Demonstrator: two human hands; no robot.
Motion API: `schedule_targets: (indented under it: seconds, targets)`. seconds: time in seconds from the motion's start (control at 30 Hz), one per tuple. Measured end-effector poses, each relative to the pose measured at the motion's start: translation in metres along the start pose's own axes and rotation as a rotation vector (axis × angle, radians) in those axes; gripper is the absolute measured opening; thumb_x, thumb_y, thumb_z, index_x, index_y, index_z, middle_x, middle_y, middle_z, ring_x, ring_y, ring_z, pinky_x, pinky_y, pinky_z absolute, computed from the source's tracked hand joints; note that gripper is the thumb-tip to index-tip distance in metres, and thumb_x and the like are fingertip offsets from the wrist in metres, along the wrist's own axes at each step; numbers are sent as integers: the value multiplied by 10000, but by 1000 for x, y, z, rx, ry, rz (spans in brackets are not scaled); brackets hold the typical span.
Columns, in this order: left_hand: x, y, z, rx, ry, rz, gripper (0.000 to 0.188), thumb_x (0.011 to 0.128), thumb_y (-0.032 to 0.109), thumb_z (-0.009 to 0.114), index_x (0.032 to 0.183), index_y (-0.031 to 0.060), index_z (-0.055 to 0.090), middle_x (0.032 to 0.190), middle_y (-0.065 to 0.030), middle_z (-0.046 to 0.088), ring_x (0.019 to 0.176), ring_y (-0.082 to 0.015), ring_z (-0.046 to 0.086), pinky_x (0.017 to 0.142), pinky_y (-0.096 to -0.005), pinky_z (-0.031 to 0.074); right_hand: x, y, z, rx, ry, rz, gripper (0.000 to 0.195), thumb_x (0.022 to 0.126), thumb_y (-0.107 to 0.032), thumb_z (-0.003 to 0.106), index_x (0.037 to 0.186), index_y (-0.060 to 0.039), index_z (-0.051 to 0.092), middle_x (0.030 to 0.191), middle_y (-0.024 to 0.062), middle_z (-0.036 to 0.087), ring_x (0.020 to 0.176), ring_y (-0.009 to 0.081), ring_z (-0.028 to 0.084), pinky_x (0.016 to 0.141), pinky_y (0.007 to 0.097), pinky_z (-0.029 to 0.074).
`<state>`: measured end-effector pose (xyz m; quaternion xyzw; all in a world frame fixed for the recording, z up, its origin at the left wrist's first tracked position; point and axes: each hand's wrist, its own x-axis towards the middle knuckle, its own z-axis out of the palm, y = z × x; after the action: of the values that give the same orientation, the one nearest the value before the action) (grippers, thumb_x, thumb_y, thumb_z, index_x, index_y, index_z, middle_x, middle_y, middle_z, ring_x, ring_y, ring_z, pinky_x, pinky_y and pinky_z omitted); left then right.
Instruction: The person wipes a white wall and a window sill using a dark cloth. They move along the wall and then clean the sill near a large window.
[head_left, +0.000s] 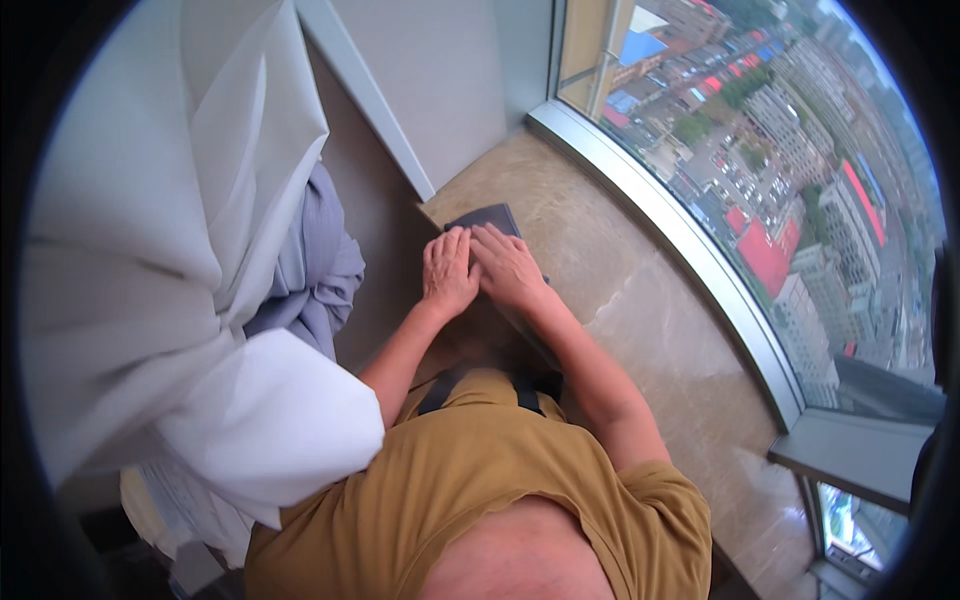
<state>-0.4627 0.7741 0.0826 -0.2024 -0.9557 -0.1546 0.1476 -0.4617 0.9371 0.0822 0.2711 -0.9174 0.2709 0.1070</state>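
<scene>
A dark grey flat object (491, 217), possibly a case or notebook, lies at the inner edge of the brown marble window sill (622, 262). My left hand (450, 274) is palm down at its near side, fingers close together. Beside it, my right hand (508, 266) rests palm down with its fingertips over the object. The two hands meet at the thumbs and index fingers. They cover much of the object, and a small dark tip shows past my right wrist. Whether either hand grips it is hidden.
A metal-framed window (675, 217) on the right looks down on city buildings. Pale curtain fabric (247, 172) hangs at the left, with a bunched grey-purple cloth (322, 255) behind it. A light wall panel (450, 82) meets the sill ahead.
</scene>
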Motion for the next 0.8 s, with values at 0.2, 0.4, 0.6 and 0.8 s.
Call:
schedule_targets:
  seconds: [0.2, 0.4, 0.6, 0.8]
  targets:
    - [-4, 11, 1, 28, 15, -113, 540, 816, 227, 681, 1275, -12, 525, 1310, -182, 506, 1235, -354, 470, 1074, -470, 358, 0, 6, 4, 1, -91, -52, 451, 916, -171, 501, 1361, -104, 508, 1470, 114, 470, 1402, 314, 393, 1125, 439, 312]
    - [-17, 34, 17, -1, 70, -170, 564, 853, 220, 614, 1321, -70, 491, 1383, -256, 465, 1320, -396, 416, 1160, -490, 273, -15, 9, -7, 72, -113, -37, 484, 904, -158, 513, 1385, -104, 524, 1487, 111, 475, 1419, 300, 386, 1137, 431, 300]
    - [25, 8, 27, 35, -56, -328, 676, 905, 262, 584, 1463, -38, 348, 1567, -225, 286, 1466, -352, 260, 1207, -495, 169, 50, 47, 9, 40, -69, -143, 529, 824, -101, 553, 1349, -41, 531, 1467, 140, 483, 1398, 304, 410, 1113, 431, 321]
    - [43, 19, 22, 46, -138, -500, 728, 907, 287, 553, 1508, -19, 279, 1604, -210, 215, 1500, -322, 188, 1213, -510, 92, 74, 56, 15, 100, -72, -106, 500, 834, -144, 593, 1331, -99, 555, 1482, 124, 465, 1379, 293, 432, 1091, 454, 357]
